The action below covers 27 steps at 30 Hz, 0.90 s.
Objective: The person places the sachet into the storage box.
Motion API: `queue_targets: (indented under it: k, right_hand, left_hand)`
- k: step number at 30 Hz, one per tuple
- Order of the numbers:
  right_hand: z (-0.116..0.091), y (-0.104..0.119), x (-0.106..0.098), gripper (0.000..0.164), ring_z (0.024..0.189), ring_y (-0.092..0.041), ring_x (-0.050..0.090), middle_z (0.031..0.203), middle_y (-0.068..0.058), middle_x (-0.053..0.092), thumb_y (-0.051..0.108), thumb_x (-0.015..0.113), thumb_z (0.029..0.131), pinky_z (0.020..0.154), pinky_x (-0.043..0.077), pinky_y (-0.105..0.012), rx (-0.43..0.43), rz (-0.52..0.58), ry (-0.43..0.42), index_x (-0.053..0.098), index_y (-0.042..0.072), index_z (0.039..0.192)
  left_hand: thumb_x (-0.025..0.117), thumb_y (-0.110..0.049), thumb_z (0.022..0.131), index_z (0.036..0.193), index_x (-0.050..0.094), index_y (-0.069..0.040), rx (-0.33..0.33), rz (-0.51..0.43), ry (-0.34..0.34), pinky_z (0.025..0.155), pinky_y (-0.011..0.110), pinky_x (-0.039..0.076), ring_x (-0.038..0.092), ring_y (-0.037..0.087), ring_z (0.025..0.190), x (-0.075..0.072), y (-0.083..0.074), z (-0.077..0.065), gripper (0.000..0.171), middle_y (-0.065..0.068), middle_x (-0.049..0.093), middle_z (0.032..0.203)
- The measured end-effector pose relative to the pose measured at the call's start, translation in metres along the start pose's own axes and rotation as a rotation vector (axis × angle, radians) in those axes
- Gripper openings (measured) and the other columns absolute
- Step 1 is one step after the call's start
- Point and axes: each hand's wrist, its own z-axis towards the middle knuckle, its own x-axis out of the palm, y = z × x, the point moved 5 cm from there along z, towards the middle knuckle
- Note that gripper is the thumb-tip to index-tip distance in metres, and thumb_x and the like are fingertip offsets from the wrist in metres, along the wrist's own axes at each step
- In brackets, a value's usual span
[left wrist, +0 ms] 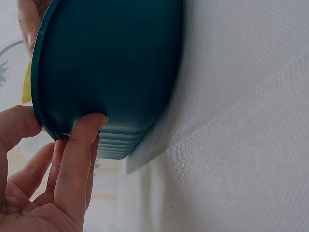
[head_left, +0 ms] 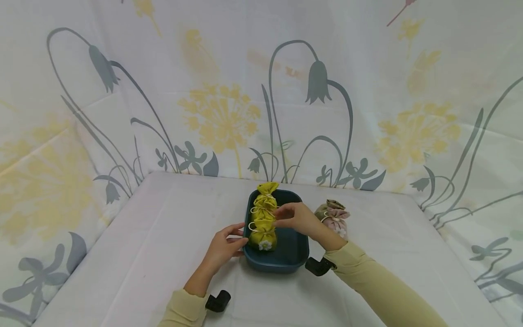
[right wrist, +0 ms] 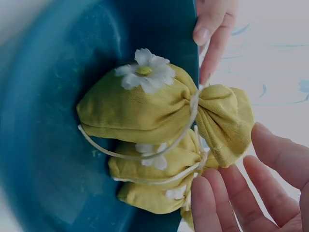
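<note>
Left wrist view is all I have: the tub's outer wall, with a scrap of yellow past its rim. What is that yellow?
Observer: A row of yellow pouches with tied necks, at least three, standing or leaning inside the tub.
Operator: Is there any room left beside them?
Observer: Yes, the head view shows bare tub floor to the right of the row.
Operator: And is anything lying outside, on the side I can't see?
Observer: A pink pouch and an olive pouch sit together on the white tabletop, just right of the tub.
</note>
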Motion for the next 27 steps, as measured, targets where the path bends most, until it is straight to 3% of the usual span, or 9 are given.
queue_targets:
  k: [6, 15, 23, 27]
  right_hand:
    - [-0.015, -0.008, 0.0, 0.031, 0.085, -0.018, 0.061, 0.095, -0.004, 0.065, 0.02, 0.073, 0.081, 0.072, 0.053, -0.032, 0.015, -0.007, -0.038, 0.067, 0.002, 0.107]
    - [-0.041, -0.015, -0.008, 0.031, 0.089, -0.021, 0.062, 0.101, -0.015, 0.066, 0.018, 0.072, 0.082, 0.074, 0.054, -0.032, 0.033, 0.053, -0.125, 0.066, 0.001, 0.107]
    - [-0.062, -0.026, -0.019, 0.03, 0.086, -0.02, 0.062, 0.098, -0.012, 0.066, 0.014, 0.072, 0.082, 0.07, 0.053, -0.026, 0.046, 0.096, -0.251, 0.065, -0.002, 0.107]
    - [-0.07, -0.036, -0.024, 0.033, 0.084, -0.018, 0.063, 0.097, -0.011, 0.067, 0.016, 0.074, 0.081, 0.07, 0.053, -0.024, 0.06, 0.099, -0.309, 0.065, -0.003, 0.105]
  left_hand:
    - [0.063, -0.008, 0.089, 0.133, 0.047, 0.0, 0.01, -0.009, 0.003, 0.068, 0.038, 0.057, 0.062, 0.026, 0.095, 0.001, 0.0, -0.002, 0.048, 0.016, 0.053, 0.111]
    - [0.062, -0.007, 0.089, 0.134, 0.046, 0.001, 0.018, -0.006, 0.007, 0.068, 0.037, 0.057, 0.061, 0.028, 0.096, 0.001, 0.001, 0.0, 0.048, 0.015, 0.053, 0.111]
    - [0.06, -0.001, 0.089, 0.131, 0.047, 0.006, 0.021, -0.004, 0.013, 0.07, 0.038, 0.056, 0.06, 0.032, 0.096, 0.001, -0.025, -0.015, 0.044, 0.02, 0.053, 0.109]
    - [0.06, -0.001, 0.089, 0.13, 0.048, 0.006, 0.021, 0.002, 0.01, 0.07, 0.038, 0.056, 0.061, 0.029, 0.094, 0.002, -0.027, -0.016, 0.043, 0.019, 0.053, 0.108]
